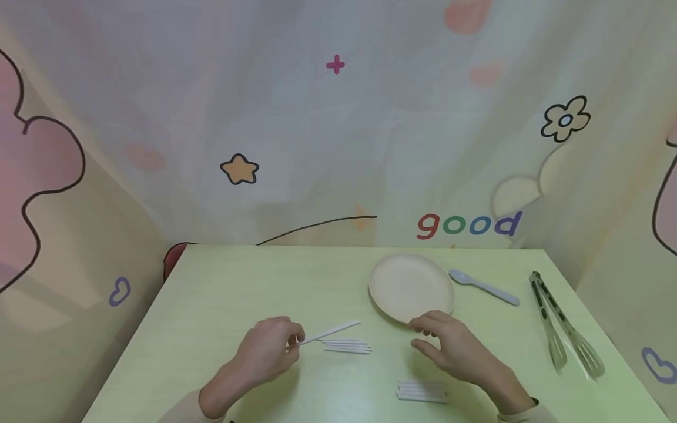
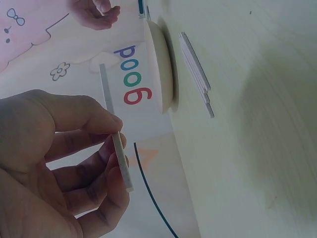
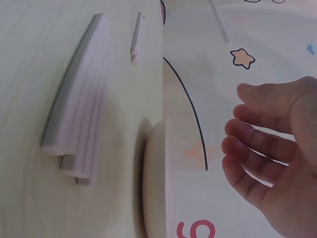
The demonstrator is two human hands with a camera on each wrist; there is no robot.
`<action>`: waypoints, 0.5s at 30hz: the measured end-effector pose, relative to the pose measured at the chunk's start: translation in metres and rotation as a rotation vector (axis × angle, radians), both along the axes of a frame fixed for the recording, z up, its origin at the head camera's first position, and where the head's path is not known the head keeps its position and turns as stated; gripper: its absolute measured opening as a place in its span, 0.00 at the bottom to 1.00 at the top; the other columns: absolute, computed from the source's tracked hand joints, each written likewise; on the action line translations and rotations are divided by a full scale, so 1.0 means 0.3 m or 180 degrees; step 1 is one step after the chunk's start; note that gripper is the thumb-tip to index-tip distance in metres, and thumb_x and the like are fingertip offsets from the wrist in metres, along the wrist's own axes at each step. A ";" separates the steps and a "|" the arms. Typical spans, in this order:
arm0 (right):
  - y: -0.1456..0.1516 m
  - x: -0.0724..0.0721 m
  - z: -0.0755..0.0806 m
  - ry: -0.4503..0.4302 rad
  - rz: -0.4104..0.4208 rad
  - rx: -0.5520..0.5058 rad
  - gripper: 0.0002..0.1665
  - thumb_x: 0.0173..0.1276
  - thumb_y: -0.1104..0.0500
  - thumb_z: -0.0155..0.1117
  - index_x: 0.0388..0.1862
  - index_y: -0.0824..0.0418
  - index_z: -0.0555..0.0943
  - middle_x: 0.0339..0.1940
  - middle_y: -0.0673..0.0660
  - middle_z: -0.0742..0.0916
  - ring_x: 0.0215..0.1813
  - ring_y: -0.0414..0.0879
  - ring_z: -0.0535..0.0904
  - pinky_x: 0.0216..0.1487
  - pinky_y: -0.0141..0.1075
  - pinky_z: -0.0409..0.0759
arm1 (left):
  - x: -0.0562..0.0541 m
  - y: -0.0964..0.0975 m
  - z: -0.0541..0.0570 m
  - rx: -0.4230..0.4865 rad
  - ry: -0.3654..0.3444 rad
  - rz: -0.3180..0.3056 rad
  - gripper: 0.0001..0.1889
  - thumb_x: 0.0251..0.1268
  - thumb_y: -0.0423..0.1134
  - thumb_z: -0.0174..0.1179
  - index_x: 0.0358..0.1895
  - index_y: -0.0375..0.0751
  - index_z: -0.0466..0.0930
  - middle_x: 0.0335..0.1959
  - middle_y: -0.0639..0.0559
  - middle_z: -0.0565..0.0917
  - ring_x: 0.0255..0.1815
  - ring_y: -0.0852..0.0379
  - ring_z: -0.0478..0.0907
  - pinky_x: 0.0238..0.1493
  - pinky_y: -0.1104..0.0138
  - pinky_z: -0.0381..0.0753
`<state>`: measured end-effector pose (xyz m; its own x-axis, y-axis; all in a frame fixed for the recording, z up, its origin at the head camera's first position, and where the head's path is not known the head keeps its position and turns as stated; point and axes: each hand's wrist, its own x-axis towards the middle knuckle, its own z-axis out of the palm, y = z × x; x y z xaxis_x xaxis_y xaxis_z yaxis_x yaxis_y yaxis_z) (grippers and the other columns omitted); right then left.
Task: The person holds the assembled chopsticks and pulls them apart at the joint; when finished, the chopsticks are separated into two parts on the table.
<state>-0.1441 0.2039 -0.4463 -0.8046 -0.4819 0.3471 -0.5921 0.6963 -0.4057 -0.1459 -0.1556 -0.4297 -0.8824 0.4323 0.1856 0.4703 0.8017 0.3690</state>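
In the head view my left hand (image 1: 270,349) pinches a thin white stick (image 1: 338,329), which slants up to the right. The left wrist view has this stick (image 2: 106,87) between the thumb and curled fingers, raised off the table. Just right of that hand lies a group of several white sticks (image 1: 346,346). My right hand (image 1: 449,346) hangs by the near rim of a beige round plate (image 1: 409,285), fingers loosely bent and holding nothing. Below it, a second group of several sticks (image 1: 421,392) lies side by side; the right wrist view shows these sticks (image 3: 81,94) up close.
On the pale green table (image 1: 227,282), a light blue spoon (image 1: 483,286) lies right of the plate. Metal tongs (image 1: 566,323) with slotted ends lie spread near the right edge. A printed curtain (image 1: 296,117) stands behind the table and along both sides.
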 end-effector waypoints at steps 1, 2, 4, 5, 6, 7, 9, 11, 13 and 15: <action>0.000 0.000 0.002 0.0014 0.0019 -0.0006 0.14 0.60 0.60 0.71 0.46 0.51 0.83 0.41 0.40 0.83 0.39 0.38 0.77 0.38 0.34 0.80 | 0.000 0.003 0.001 0.0001 -0.0002 -0.0028 0.07 0.49 0.30 0.63 0.30 0.45 0.85 0.24 0.61 0.78 0.24 0.65 0.70 0.17 0.73 0.66; -0.001 0.000 0.003 0.0027 0.0031 -0.0005 0.14 0.60 0.60 0.72 0.46 0.51 0.83 0.41 0.40 0.83 0.39 0.38 0.76 0.38 0.34 0.80 | 0.001 0.005 0.002 -0.0005 0.0006 -0.0055 0.07 0.49 0.30 0.63 0.30 0.46 0.85 0.24 0.61 0.78 0.24 0.65 0.70 0.18 0.73 0.66; -0.003 -0.001 0.007 0.0078 0.0054 -0.0015 0.15 0.60 0.60 0.72 0.46 0.51 0.83 0.41 0.40 0.83 0.39 0.37 0.77 0.39 0.34 0.80 | 0.000 0.009 0.005 -0.0016 0.0016 -0.0108 0.07 0.49 0.30 0.62 0.30 0.45 0.85 0.24 0.61 0.79 0.24 0.66 0.71 0.18 0.73 0.66; -0.005 -0.002 0.009 0.0110 0.0062 -0.0023 0.15 0.59 0.60 0.72 0.46 0.52 0.83 0.41 0.41 0.83 0.40 0.37 0.77 0.39 0.33 0.80 | 0.000 0.011 0.006 -0.0017 0.0038 -0.0148 0.07 0.49 0.30 0.63 0.30 0.45 0.86 0.24 0.61 0.79 0.24 0.66 0.71 0.18 0.73 0.66; -0.007 -0.004 0.011 0.0144 0.0064 -0.0027 0.15 0.59 0.60 0.73 0.46 0.52 0.83 0.41 0.41 0.83 0.40 0.37 0.77 0.40 0.33 0.80 | -0.001 0.013 0.007 -0.0021 0.0045 -0.0179 0.07 0.49 0.30 0.63 0.30 0.45 0.86 0.24 0.61 0.79 0.24 0.66 0.71 0.18 0.73 0.66; -0.010 -0.005 0.013 0.0173 0.0066 -0.0037 0.16 0.59 0.59 0.73 0.46 0.52 0.83 0.41 0.41 0.83 0.40 0.37 0.77 0.40 0.33 0.80 | -0.002 0.015 0.008 -0.0033 0.0057 -0.0203 0.07 0.49 0.30 0.63 0.30 0.45 0.86 0.24 0.61 0.79 0.24 0.66 0.71 0.18 0.74 0.66; -0.016 -0.008 0.017 0.0225 0.0074 -0.0057 0.16 0.58 0.59 0.74 0.46 0.53 0.83 0.42 0.41 0.83 0.40 0.38 0.78 0.41 0.33 0.80 | -0.004 0.019 0.010 -0.0045 0.0082 -0.0251 0.07 0.50 0.30 0.63 0.30 0.46 0.86 0.24 0.61 0.78 0.24 0.66 0.71 0.19 0.74 0.66; -0.022 -0.011 0.021 0.0269 0.0083 -0.0068 0.17 0.57 0.59 0.74 0.46 0.53 0.83 0.42 0.41 0.83 0.40 0.39 0.78 0.41 0.32 0.80 | -0.007 0.023 0.012 -0.0057 0.0110 -0.0300 0.07 0.50 0.30 0.63 0.30 0.46 0.86 0.23 0.61 0.78 0.24 0.67 0.71 0.19 0.74 0.66; -0.028 -0.013 0.026 0.0295 0.0093 -0.0070 0.17 0.57 0.58 0.74 0.46 0.53 0.83 0.42 0.41 0.83 0.41 0.40 0.79 0.42 0.32 0.80 | -0.009 0.026 0.013 -0.0079 0.0128 -0.0326 0.07 0.50 0.30 0.63 0.30 0.47 0.86 0.24 0.61 0.78 0.25 0.66 0.71 0.19 0.74 0.66; -0.035 -0.015 0.030 0.0310 0.0119 -0.0079 0.17 0.57 0.58 0.74 0.46 0.53 0.83 0.42 0.41 0.83 0.41 0.40 0.79 0.43 0.33 0.80 | -0.010 0.029 0.014 -0.0091 0.0161 -0.0360 0.07 0.50 0.30 0.63 0.30 0.46 0.86 0.24 0.61 0.78 0.25 0.66 0.72 0.19 0.74 0.67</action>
<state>-0.1487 0.1934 -0.4372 -0.7481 -0.5012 0.4348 -0.6549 0.6635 -0.3619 -0.1488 -0.1469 -0.4256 -0.8175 0.5343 0.2147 0.5758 0.7522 0.3204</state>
